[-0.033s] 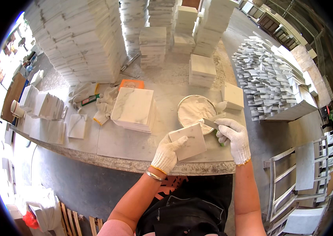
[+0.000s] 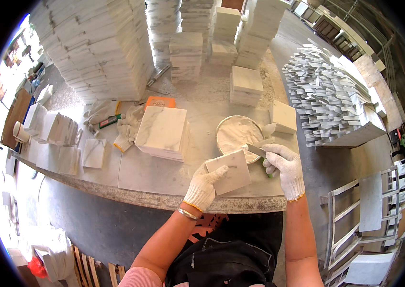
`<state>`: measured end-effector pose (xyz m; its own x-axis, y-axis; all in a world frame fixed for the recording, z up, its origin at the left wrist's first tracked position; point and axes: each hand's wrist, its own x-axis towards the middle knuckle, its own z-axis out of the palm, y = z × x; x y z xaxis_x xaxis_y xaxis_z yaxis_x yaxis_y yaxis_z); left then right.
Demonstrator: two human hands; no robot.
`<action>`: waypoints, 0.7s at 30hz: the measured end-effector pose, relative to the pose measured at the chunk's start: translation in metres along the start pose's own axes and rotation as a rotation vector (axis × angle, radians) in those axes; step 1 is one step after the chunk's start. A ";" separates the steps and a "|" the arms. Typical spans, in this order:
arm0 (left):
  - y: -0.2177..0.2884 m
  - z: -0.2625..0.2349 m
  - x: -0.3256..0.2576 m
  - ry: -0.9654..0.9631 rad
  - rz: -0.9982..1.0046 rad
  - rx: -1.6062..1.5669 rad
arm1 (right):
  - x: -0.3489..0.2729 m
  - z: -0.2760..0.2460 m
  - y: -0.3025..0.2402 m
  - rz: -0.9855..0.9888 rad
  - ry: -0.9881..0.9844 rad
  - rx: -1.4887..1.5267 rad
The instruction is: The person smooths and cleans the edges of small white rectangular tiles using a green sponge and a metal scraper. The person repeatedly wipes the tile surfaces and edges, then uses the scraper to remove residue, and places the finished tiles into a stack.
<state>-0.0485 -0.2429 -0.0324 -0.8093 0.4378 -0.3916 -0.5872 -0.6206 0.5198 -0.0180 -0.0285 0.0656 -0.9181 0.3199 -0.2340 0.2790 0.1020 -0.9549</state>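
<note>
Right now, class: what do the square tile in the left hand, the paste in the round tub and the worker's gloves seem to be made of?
Tile: probably marble, white with faint grey veins, matte face.
Paste: pale, thick filler or adhesive, lumpy surface; exact kind unclear.
Gloves, as on the left hand: white knitted cotton, ribbed weave, yellow cuff trim.

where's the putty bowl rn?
In the head view, the round bowl of white paste sits on the worktable, right of the stack of marble tiles, just beyond the right hand and its scraper.
</note>
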 end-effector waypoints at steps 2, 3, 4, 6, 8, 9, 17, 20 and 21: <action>-0.001 -0.001 0.001 -0.008 0.000 -0.007 | 0.000 0.000 0.003 -0.031 -0.003 -0.013; -0.001 -0.002 0.001 -0.011 0.001 -0.011 | 0.000 0.000 0.004 -0.032 -0.001 -0.015; -0.001 -0.002 0.001 -0.008 0.003 -0.010 | 0.000 0.000 0.004 -0.032 0.000 -0.017; -0.002 -0.002 0.001 -0.002 0.005 -0.008 | 0.000 0.001 0.005 -0.038 0.009 -0.033; -0.002 -0.003 0.002 -0.008 0.002 -0.008 | 0.000 0.003 0.005 -0.051 0.022 -0.061; -0.003 -0.004 0.002 -0.011 0.000 -0.008 | 0.000 0.003 0.005 -0.053 0.024 -0.064; -0.004 -0.005 0.004 0.002 -0.004 -0.007 | 0.001 0.002 0.007 -0.082 0.057 -0.098; -0.002 -0.002 0.002 0.014 -0.005 -0.004 | 0.001 0.001 0.008 -0.098 0.053 -0.090; -0.002 -0.001 0.002 0.026 -0.007 0.002 | 0.002 0.001 0.008 -0.096 0.051 -0.090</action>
<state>-0.0486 -0.2417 -0.0347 -0.8045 0.4252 -0.4147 -0.5929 -0.6163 0.5183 -0.0176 -0.0281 0.0577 -0.9267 0.3523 -0.1305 0.2168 0.2176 -0.9517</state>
